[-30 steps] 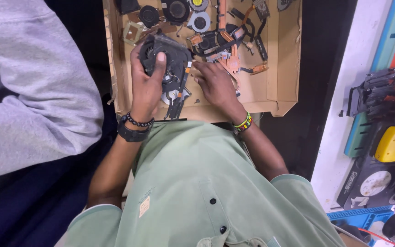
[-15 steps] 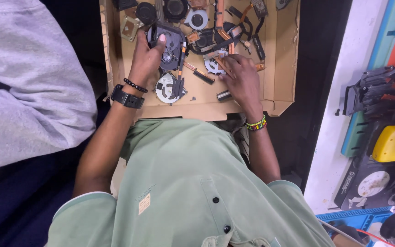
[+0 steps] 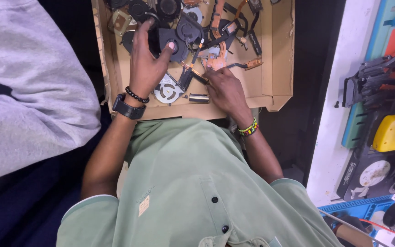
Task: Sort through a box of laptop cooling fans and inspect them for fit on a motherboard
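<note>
At the far left we see a grey sleeve (image 3: pixel 24 82) of another person, close against the left edge of the cardboard box (image 3: pixel 277 68) and leaving little room on that side. Our left hand (image 3: pixel 148 64), with a black watch (image 3: pixel 128 110) and a bead bracelet at the wrist, lies inside the box with its fingers curled around a black fan (image 3: pixel 172 43), thumb pressed on its face. The fan sits in the upper middle of the box, among other fans and copper heat pipes (image 3: pixel 216 16). Just below it a silver fan (image 3: pixel 168 90) lies flat near the box's front wall. Our right hand (image 3: pixel 222 87) rests palm down to the right of that, fingers bent close together on a thin dark strip; whether they pinch it we cannot tell. The right part of the box floor is bare cardboard. Beyond the box's right wall comes a dark gap, then a white bench edge (image 3: pixel 339 114) with a yellow tool (image 3: pixel 392 130) and blue mats.
</note>
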